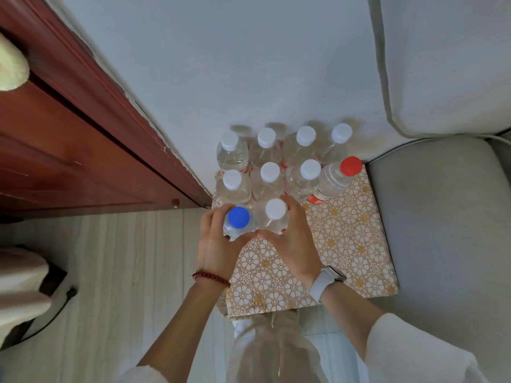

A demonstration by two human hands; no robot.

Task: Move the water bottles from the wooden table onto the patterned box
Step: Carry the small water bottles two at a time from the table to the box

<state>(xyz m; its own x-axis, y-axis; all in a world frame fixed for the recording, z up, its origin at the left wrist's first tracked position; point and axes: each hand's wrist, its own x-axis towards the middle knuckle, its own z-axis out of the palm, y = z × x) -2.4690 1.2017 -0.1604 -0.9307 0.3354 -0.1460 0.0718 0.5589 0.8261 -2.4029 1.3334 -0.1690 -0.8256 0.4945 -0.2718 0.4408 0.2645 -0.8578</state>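
A patterned box (351,244) with gold flower print stands against the wall. Several clear water bottles stand upright on its far half, most with white caps, and one red-capped bottle (336,179) at the right end of the second row. At the near left of the group, my left hand (218,244) is wrapped around a blue-capped bottle (238,221). Right beside it, my right hand (290,239) grips a white-capped bottle (273,214). Both bottles are upright over the box's near-left part. The wooden table is out of sight.
A dark red wooden door or cabinet (83,134) runs along the left, close to the box's left corner. A grey cushioned seat (442,217) borders the box on the right. Pale plank floor (124,272) lies at the lower left.
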